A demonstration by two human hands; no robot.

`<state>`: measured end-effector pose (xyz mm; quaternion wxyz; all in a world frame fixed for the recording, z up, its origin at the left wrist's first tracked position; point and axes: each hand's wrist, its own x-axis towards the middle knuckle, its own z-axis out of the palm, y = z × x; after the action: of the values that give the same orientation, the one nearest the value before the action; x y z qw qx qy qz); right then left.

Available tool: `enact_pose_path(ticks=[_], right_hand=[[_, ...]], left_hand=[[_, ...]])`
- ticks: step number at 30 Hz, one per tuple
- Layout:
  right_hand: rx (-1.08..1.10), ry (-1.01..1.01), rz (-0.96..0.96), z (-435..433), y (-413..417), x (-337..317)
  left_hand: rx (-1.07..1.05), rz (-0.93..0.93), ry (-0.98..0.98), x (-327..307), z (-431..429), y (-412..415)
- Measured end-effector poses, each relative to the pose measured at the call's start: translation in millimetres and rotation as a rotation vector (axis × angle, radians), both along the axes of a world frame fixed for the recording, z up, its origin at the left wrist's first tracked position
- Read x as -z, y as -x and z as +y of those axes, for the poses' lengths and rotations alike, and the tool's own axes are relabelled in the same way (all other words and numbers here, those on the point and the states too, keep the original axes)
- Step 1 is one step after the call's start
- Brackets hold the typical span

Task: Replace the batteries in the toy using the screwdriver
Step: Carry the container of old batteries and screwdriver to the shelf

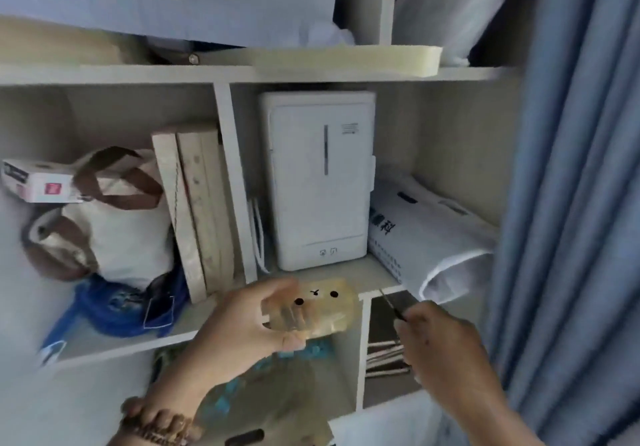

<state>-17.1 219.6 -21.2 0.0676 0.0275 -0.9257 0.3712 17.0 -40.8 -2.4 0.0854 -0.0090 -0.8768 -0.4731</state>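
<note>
Holding one toy (322, 307), a rounded, translucent amber shell with two black dot eyes, our left hand (239, 328) curls its fingers round the near end, just in front of the shelf (367, 274) edge. Our right hand (440, 352) pinches one thin, dark screwdriver (391, 303), tip raised, apart from the toy. Behind stands one smooth, white, boxy appliance (318, 182). One pleated blue curtain (571, 203) crowds the right side, near the right hand.
</note>
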Motion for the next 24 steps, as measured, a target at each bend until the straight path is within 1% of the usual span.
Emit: enact_pose_path(ticks=[2,6,8,11,15,17,19,24], right_hand=[[-0.059,-0.022,0.027,-11,13,-1],[-0.101,-0.072,0.055,-26,39,0],[-0.123,-0.083,0.052,-33,53,3],[-0.154,-0.089,0.079,-46,69,7],[-0.115,-0.136,0.121,-55,87,15],[-0.089,-0.165,0.149,-56,94,18],[-0.065,-0.213,0.163,-58,101,21],[-0.065,-0.242,0.168,-60,110,33]], left_hand=[[-0.040,-0.012,0.018,-2,0,3],[-0.073,-0.055,0.028,1,4,14],[-0.080,-0.049,0.064,8,4,21],[-0.093,-0.036,0.045,14,6,31],[-0.096,-0.008,0.153,24,12,44],[-0.104,-0.013,0.143,25,13,50],[-0.125,-0.018,0.174,28,12,56],[-0.199,0.003,0.201,33,16,65]])
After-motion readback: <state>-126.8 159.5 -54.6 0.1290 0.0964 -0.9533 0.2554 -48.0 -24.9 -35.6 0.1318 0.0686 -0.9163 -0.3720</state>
